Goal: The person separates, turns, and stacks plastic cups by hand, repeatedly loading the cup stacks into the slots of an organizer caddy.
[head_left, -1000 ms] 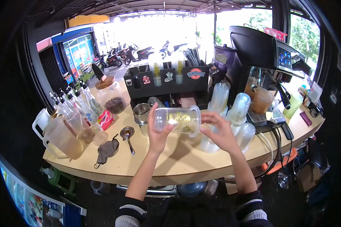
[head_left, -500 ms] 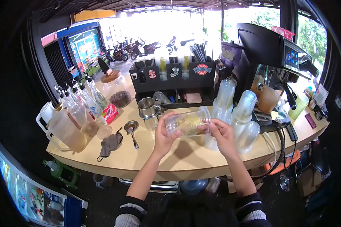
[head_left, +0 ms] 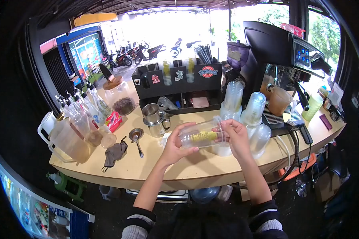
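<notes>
A clear plastic cup (head_left: 201, 135) with yellow print lies on its side in the air above the counter, its mouth toward the right. My left hand (head_left: 174, 145) is closed around its base end, thumb along the near side. At the rim, my right hand (head_left: 236, 135) grips with its fingers, some of them seen through the plastic. Just right of my hands stand stacks of clear cups (head_left: 233, 97) and more upturned cups (head_left: 261, 140). Behind my left hand is a metal drip coffee filter (head_left: 152, 114) on a metal cup (head_left: 157, 129).
On the wooden counter (head_left: 179, 167) to the left are a strainer (head_left: 136, 135), a grey cloth mask (head_left: 115, 154), a pitcher (head_left: 70, 139) and pump bottles (head_left: 93, 105). A black organizer (head_left: 147, 91) stands behind, an espresso machine (head_left: 273, 44) with a brown-filled jug (head_left: 280, 101) at right.
The cup has rolled in my hands so its yellow print now faces me more fully. My right fingers have shifted at the rim. The view has turned slightly right.
</notes>
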`<action>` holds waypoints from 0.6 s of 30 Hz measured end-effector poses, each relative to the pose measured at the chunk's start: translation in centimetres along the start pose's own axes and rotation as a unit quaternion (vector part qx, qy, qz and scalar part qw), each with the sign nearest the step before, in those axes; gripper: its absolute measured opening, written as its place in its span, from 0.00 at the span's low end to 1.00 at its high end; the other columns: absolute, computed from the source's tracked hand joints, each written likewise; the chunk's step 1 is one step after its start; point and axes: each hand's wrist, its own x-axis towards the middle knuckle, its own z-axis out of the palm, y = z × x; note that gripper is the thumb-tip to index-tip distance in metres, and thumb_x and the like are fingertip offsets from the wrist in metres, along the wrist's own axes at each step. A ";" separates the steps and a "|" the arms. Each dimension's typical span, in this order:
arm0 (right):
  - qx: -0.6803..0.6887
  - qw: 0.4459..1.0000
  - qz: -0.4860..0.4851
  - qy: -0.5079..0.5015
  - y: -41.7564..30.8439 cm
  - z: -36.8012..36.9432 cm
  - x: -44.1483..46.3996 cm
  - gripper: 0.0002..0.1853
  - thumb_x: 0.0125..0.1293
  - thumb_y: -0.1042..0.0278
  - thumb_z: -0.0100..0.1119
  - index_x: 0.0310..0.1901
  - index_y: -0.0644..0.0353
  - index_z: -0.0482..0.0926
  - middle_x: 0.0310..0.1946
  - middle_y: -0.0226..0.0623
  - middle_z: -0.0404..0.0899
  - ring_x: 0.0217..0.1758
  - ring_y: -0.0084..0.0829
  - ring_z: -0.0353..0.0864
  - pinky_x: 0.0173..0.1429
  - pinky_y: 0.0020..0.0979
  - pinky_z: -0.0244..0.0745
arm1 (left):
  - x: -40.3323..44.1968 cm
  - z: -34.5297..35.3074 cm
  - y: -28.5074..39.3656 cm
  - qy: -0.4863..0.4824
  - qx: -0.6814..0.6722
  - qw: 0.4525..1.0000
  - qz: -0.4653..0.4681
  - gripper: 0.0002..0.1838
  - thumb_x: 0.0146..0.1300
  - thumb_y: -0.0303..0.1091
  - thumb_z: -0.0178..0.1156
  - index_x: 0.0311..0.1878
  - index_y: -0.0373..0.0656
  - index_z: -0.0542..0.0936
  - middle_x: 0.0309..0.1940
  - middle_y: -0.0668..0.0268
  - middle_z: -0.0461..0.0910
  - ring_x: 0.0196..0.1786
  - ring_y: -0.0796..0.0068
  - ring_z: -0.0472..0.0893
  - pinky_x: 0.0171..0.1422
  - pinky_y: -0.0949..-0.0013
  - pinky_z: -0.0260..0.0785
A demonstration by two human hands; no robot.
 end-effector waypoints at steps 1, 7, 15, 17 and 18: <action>0.003 1.000 -0.008 -0.001 0.1 0.0 0.0 0.14 0.69 0.66 0.50 0.47 0.70 0.76 0.37 0.43 0.82 0.35 0.28 0.82 0.43 0.27 0.78 | 0.1 -0.1 -0.2 0.015 0.008 1.000 -0.019 0.41 0.44 0.26 0.71 0.62 0.40 0.62 0.59 0.60 0.67 0.61 0.67 0.68 0.66 0.61 0.63; -0.071 0.993 -0.057 -0.072 0.1 0.3 -1.2 0.16 0.70 0.67 0.48 0.51 0.72 0.74 0.45 0.43 0.79 0.41 0.33 0.83 0.46 0.29 0.77 | 0.3 -0.9 -0.6 0.011 0.012 1.000 -0.009 0.40 0.44 0.24 0.71 0.62 0.39 0.63 0.59 0.60 0.67 0.62 0.68 0.68 0.65 0.64 0.65; -0.048 0.996 -0.038 -0.062 -0.4 0.0 -1.3 0.16 0.70 0.68 0.49 0.51 0.74 0.73 0.45 0.44 0.79 0.42 0.36 0.82 0.49 0.32 0.79 | 0.6 -0.4 -0.7 0.008 -0.019 0.999 -0.026 0.41 0.43 0.24 0.72 0.62 0.39 0.63 0.58 0.60 0.68 0.61 0.68 0.69 0.63 0.63 0.67; -0.042 0.996 -0.038 -0.064 -0.4 0.0 -1.3 0.16 0.69 0.68 0.49 0.51 0.74 0.73 0.45 0.44 0.79 0.42 0.36 0.82 0.49 0.32 0.80 | 0.7 -0.3 -0.8 0.009 -0.014 1.000 -0.027 0.42 0.42 0.25 0.72 0.63 0.38 0.63 0.58 0.60 0.68 0.60 0.68 0.69 0.61 0.61 0.70; -0.043 0.996 -0.038 -0.063 -0.4 0.0 -1.3 0.16 0.69 0.68 0.49 0.51 0.74 0.73 0.45 0.45 0.79 0.41 0.36 0.82 0.49 0.32 0.80 | 0.7 -0.3 -0.8 0.008 -0.014 1.000 -0.025 0.42 0.42 0.25 0.72 0.62 0.38 0.63 0.58 0.60 0.68 0.60 0.68 0.69 0.60 0.60 0.71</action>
